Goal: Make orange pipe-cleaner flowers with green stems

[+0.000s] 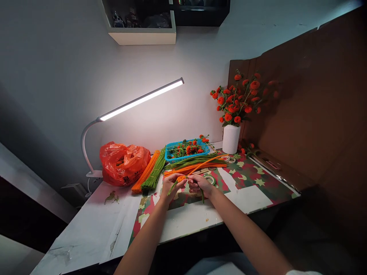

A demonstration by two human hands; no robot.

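Over the patterned table covering, my left hand (171,186) is closed round a small orange flower (181,178), with a green stem hanging below its fingers. Close to its right, my right hand (201,185) pinches a green stem (202,196) that hangs down from the fingers. The fingertips of both hands nearly meet beside the flower. Just behind the hands lie bundles of orange pipe cleaners (183,169) and green ones. A roll of pale tape (210,180) is partly behind my right hand.
A blue basket (172,158) holds orange flowers and green stems. Behind to the right stands a white ribbed vase (230,139) of orange flowers. At left are a red plastic bag (123,166), more bundles (155,175) and a lit lamp (142,99). A brown cardboard panel (301,95) borders the right.
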